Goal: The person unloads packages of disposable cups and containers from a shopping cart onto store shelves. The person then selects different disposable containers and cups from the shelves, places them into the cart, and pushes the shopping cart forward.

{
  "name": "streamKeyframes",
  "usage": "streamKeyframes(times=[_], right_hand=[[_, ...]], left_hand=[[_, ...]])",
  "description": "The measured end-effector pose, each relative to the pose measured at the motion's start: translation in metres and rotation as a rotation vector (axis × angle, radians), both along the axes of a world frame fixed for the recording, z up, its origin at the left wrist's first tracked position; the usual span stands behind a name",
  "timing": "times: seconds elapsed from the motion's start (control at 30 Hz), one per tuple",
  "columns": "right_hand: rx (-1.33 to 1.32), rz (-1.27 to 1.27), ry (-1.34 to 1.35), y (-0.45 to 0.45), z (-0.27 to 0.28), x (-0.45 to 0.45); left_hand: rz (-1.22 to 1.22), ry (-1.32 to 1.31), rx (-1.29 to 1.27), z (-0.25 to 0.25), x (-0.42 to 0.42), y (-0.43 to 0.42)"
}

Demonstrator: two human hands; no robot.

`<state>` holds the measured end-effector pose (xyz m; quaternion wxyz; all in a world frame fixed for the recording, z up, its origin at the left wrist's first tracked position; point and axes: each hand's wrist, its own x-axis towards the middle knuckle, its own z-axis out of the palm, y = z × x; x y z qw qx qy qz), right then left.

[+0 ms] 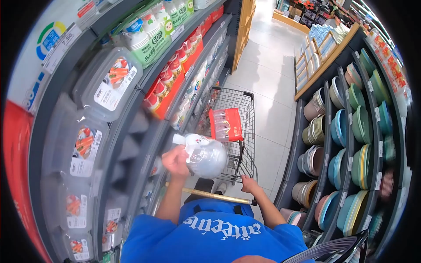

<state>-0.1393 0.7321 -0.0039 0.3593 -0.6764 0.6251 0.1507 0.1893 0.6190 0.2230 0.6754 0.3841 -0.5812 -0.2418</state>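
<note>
My left hand (175,160) is closed on a clear plastic package (208,158) with a white label, holding it up in front of the cart handle. The package looks rounded; motion blur hides exactly what is inside. My right hand (250,184) is closed at the near right corner of the wire shopping cart (249,127), its fingers curled about the rim. In the cart lies a red and clear pack (226,125) with pale items showing through its window. A gold-coloured cart handle (210,195) runs across in front of my blue shirt.
On the left shelf are clear lidded food containers (109,83), green packs of cups (151,37) and red packs (169,74). The right shelf holds stacked plastic basins (362,122). A tiled aisle (267,79) runs ahead past a wooden display stand (322,55).
</note>
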Motion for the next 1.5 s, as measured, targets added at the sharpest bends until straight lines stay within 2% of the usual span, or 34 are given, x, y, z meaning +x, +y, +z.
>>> streamKeyframes(times=[0.07,0.17,0.27,0.33,0.4,0.43,0.5,0.53,0.57,0.63,0.67,0.73,0.77,0.87,0.97,1.07,1.27,1.37,1.5], right_hand=[[0.042,0.05,0.04,-0.006,0.03,0.006],[-0.258,-0.228,-0.339,-0.017,0.042,0.017],[0.064,-0.746,-1.174,-0.032,0.11,0.047],[0.4,-1.077,-1.635,-0.031,0.141,0.064],[0.507,-1.102,-1.799,-0.029,0.156,0.07],[0.561,-1.109,-1.88,-0.029,0.16,0.07],[0.785,-1.035,-2.245,-0.027,0.145,0.067],[0.903,-0.979,-2.423,-0.03,0.157,0.069],[0.562,-1.173,-1.982,-0.028,0.171,0.068],[0.531,-1.14,-2.061,-0.029,0.169,0.06],[0.516,-1.123,-2.101,-0.03,0.168,0.056],[0.27,-1.004,-2.061,-0.034,0.172,0.05],[0.151,-0.94,-2.034,-0.037,0.175,0.049],[-0.088,-0.941,-1.953,-0.04,0.19,0.055],[-0.139,-0.936,-1.98,-0.04,0.191,0.061],[-0.133,-0.891,-1.923,-0.039,0.192,0.061],[-0.121,-0.686,-1.778,-0.046,0.191,0.054],[-0.32,-0.627,-1.679,-0.058,0.193,0.049],[-0.377,-0.545,-1.664,-0.073,0.231,0.044]], left_hand=[[0.028,0.093,0.061,0.004,-0.002,0.003],[-0.041,0.345,0.262,0.02,-0.011,0.009],[-0.167,0.826,0.339,0.02,-0.02,0.001],[-0.1,0.975,0.492,0.033,-0.028,0.001],[-0.089,1.144,0.592,0.048,-0.038,-0.006],[-0.007,1.183,0.622,0.057,-0.047,-0.011],[-0.566,1.131,0.447,0.01,-0.026,-0.018],[-0.839,1.083,0.349,0.005,-0.024,-0.02],[-0.743,1.058,0.417,0.0,-0.026,-0.017],[-0.546,1.002,0.554,0.021,-0.041,-0.009],[-0.547,0.934,0.55,0.026,-0.047,-0.007],[-0.546,0.799,0.538,0.031,-0.053,-0.005],[-0.567,0.812,0.558,0.028,-0.051,-0.004],[-0.413,0.637,0.588,0.036,-0.061,0.003],[-0.315,0.594,0.57,0.053,-0.072,0.008],[-0.381,0.63,0.718,0.052,-0.062,0.001],[-0.45,0.642,0.707,0.054,-0.054,0.0],[-0.6,0.55,0.696,0.056,-0.051,0.003],[-0.677,0.368,0.721,0.062,-0.057,0.009]])
